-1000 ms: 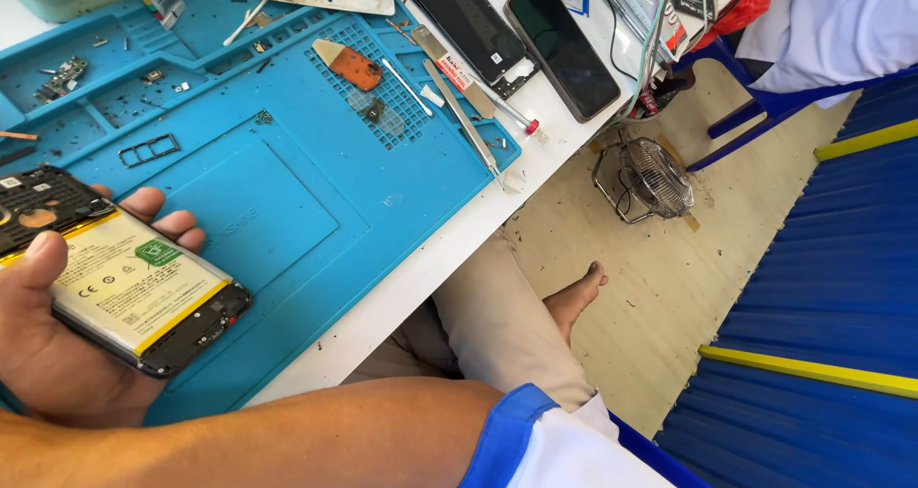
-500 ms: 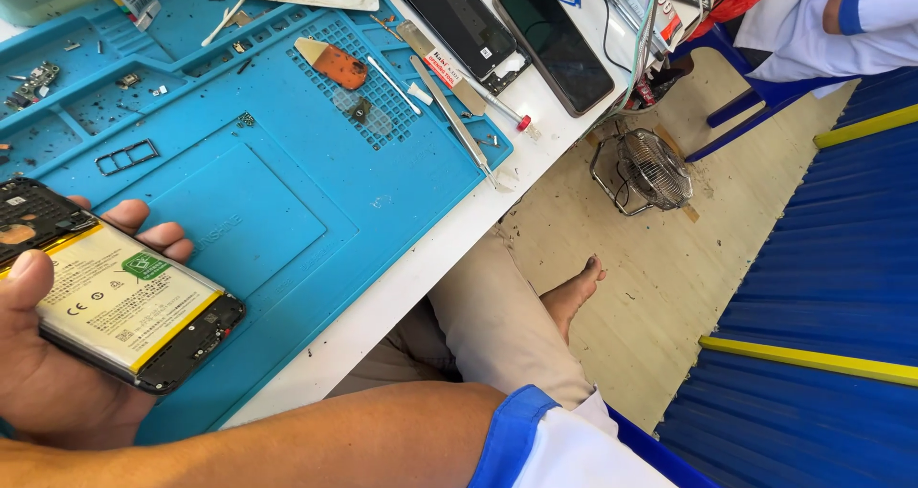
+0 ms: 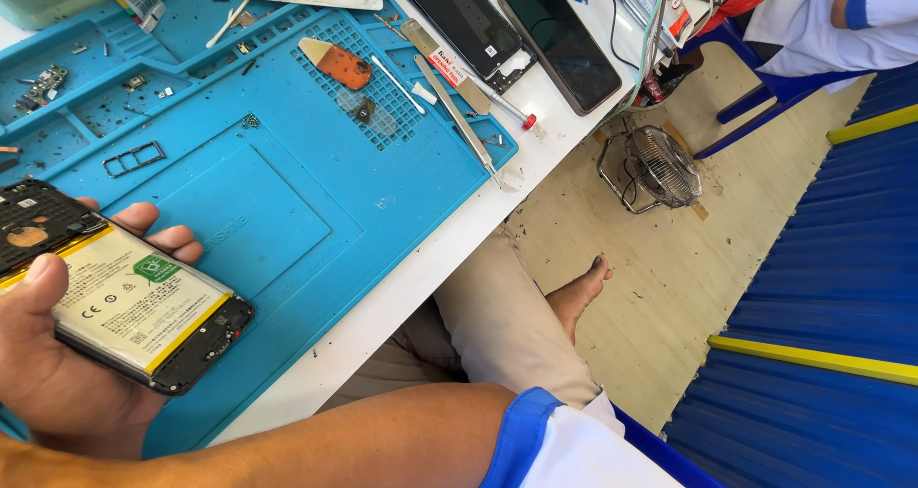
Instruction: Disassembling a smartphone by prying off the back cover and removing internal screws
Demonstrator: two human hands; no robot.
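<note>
Compared with the earlier frames, the view has swung right and downward: the blue work mat (image 3: 287,201) now fills less of the upper left, more tan floor (image 3: 669,287) shows at right, and the opened phone (image 3: 115,287) sits in much the same place at the lower left of the frame.

Right hand (image 3: 67,354), lower left: its grip is closed around the opened phone, thumb laid over the near long edge and fingertips (image 3: 163,239) curled over the far edge. The phone lies back-side up with the cover off, exposing a pale battery with yellow borders and a dark circuit area at its upper end. It is held just above the mat's near left corner. The forearm (image 3: 287,450) crosses the bottom edge of the frame, ending in a blue-and-white sleeve.

Left hand: not in view.

On the mat: a small dark card tray (image 3: 134,158) in the left centre; an orange-tipped pry tool (image 3: 335,63) and tweezers (image 3: 459,115) toward the upper centre; loose screws and small parts in the compartments at upper left.

On the white counter (image 3: 411,287) beyond the mat, upper centre: a dark phone back cover (image 3: 469,20) and, just beside it, a dark phone (image 3: 559,39) lying screen up.

On the floor at right: a small wire-caged fan (image 3: 650,168). The person's knee and bare foot (image 3: 583,292) show below the counter edge. Another person's white-and-blue sleeve (image 3: 841,20) occupies the upper right corner.
</note>
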